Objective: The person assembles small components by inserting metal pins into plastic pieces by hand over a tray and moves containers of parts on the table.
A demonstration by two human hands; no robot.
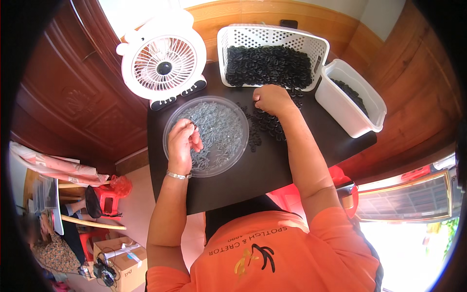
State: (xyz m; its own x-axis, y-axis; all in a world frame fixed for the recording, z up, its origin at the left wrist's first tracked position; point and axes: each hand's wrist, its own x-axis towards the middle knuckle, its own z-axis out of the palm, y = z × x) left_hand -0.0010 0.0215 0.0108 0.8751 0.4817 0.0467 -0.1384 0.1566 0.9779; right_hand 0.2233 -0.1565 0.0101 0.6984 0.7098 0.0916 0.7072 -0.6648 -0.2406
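My left hand (183,140) is over the left side of a round clear tub (172,168). Its fingers are curled, and a small dark curved piece (195,126) shows at the thumb and fingertips. Many small translucent, bluish-grey plastic pieces (217,130) lie in the tub. To the right, my right hand (274,100) is closed above a loose spread of small black ring-like pieces (272,124) on the dark tabletop (233,187). What its fingers hold, if anything, is hidden.
Behind my right hand stands a white perforated basket (276,35) heaped with black pieces. A white bin (348,109) at the right holds more of them. A pink-and-white fan (164,61) stands at the back left. Another person (61,246) sits at lower left, near a cardboard box (127,272).
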